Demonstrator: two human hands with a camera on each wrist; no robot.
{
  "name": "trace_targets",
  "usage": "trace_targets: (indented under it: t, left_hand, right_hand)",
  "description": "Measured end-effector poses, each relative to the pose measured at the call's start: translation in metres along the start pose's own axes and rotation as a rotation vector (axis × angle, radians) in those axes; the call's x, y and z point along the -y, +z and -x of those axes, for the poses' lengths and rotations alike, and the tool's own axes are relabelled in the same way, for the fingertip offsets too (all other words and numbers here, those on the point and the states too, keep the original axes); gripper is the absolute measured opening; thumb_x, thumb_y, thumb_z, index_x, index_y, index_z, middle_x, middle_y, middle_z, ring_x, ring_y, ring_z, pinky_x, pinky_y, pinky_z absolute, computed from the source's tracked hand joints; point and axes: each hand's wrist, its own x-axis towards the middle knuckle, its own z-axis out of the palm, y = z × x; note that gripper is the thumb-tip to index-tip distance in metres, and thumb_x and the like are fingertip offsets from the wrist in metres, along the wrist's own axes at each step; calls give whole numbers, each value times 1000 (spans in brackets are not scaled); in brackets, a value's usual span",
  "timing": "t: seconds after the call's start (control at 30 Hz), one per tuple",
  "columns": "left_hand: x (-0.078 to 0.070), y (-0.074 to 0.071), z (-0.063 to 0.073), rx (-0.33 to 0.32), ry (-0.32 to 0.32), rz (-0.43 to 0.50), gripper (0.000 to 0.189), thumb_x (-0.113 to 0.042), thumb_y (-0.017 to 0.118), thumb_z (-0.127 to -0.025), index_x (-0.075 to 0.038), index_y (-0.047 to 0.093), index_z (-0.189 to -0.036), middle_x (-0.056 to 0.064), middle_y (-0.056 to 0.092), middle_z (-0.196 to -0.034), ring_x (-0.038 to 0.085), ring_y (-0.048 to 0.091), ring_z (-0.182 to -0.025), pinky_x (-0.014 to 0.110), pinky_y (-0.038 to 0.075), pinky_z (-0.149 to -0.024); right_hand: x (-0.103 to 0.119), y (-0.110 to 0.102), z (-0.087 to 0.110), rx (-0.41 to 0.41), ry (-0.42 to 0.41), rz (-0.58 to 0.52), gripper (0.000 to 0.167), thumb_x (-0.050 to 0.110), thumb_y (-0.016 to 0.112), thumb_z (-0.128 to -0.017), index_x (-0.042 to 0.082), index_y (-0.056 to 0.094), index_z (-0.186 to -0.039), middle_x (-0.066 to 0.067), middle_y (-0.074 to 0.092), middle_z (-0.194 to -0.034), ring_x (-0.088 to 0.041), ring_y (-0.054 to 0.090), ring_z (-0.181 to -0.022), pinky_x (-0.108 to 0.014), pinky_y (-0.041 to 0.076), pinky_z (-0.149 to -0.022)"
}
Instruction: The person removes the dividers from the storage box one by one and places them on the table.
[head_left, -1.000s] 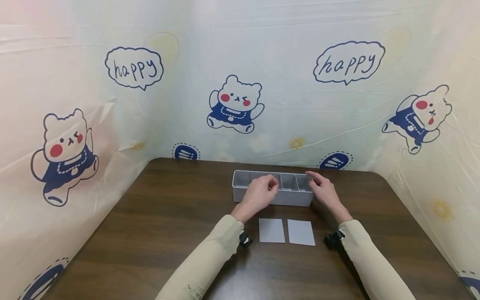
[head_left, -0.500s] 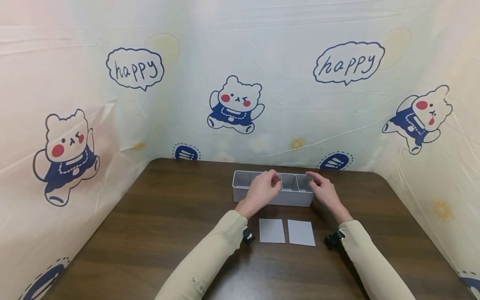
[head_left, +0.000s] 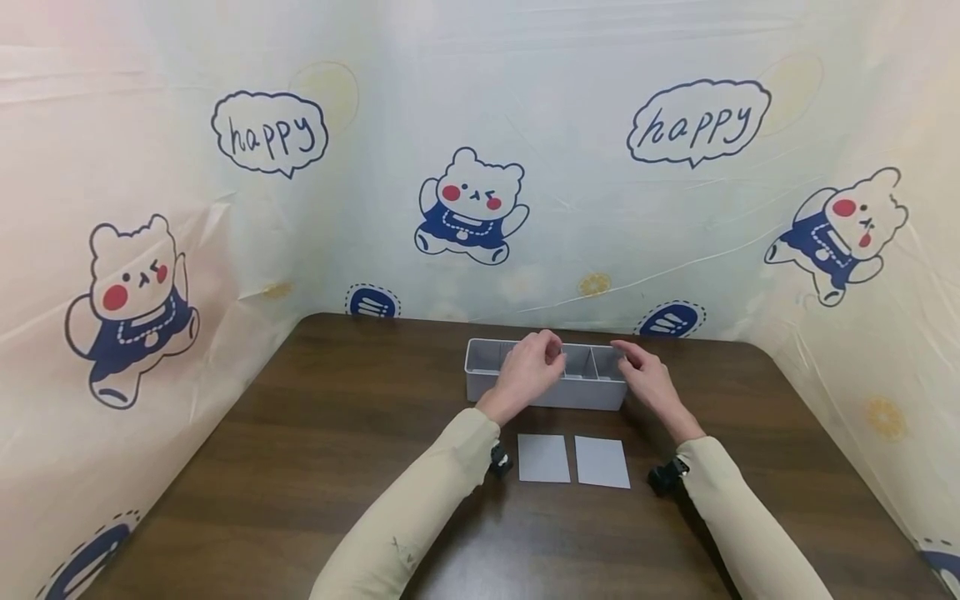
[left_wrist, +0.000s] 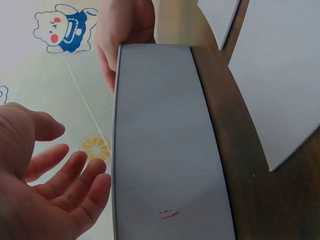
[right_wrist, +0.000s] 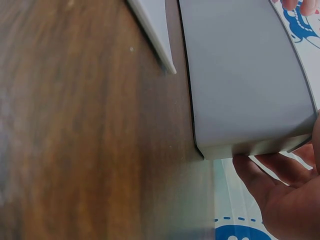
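A grey divided storage box [head_left: 577, 394] stands on the table, its open compartments facing up. Over its middle hovers my left hand [head_left: 525, 371], fingers loosely bent; the left wrist view shows this hand [left_wrist: 60, 175] holding nothing, beside the box's upper rim. At the box's right end, my right hand [head_left: 651, 385] grips the end wall. In the right wrist view, fingers of the right hand [right_wrist: 290, 195] press against the outside of that end. Part of the box's middle is hidden behind my left hand.
Two white square cards [head_left: 543, 458] lie side by side in front of the box on the dark wooden table [head_left: 337, 433]. A printed curtain [head_left: 480, 100] hangs behind the table and along both sides.
My left hand has risen slightly and shifted a little to the right over the box. The right hand, the box and the cards stay in place.
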Motion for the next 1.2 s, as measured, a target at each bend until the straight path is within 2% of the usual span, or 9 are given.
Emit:
trace_targets:
  t: [0.13, 0.37, 0.6, 0.87, 1.2]
  left_hand:
    - [-1, 1, -5, 17, -23, 3, 25, -28, 59, -96, -12, 63, -115, 0, 64, -102, 12, 58, -86, 26, 48, -73]
    - [-3, 6, -12, 50, -47, -47, 29, -32, 60, -96, -13, 61, -119, 1, 63, -99, 13, 56, -80, 26, 45, -66]
    - [-2, 12, -15, 81, -89, -81, 33, -36, 60, -96, -15, 60, -120, 3, 65, -105, 15, 60, -85, 29, 48, -70]
    - [1, 13, -19, 94, -128, -74, 35, -37, 60, -96, -15, 59, -122, 3, 65, -108, 17, 62, -87, 31, 49, -71]
    - [5, 18, -23, 108, -140, -131, 41, -42, 59, -95, -13, 57, -125, -3, 62, -86, 13, 57, -67, 26, 43, -58]
  right_hand:
    - [0, 0, -1, -3, 8, -1, 41, 20, 43, -103, 14, 49, -143, -18, 46, -149, -39, 45, -131, -58, 37, -107]
    - [-1, 0, -1, -3, 2, 5, 42, 20, 42, -103, 14, 48, -143, -18, 46, -149, -40, 45, -134, -58, 37, -107]
    - [-3, 2, 0, 2, 6, 5, 42, 19, 43, -102, 14, 48, -143, -18, 46, -149, -41, 45, -134, -59, 37, -108]
    - [-1, 1, -1, 0, 0, 10, 41, 19, 43, -103, 14, 48, -143, -18, 46, -149, -41, 44, -134, -59, 37, -108]
    - [1, 1, -1, -11, -8, 23, 41, 19, 42, -102, 13, 49, -143, -19, 49, -146, -38, 49, -122, -57, 40, -104]
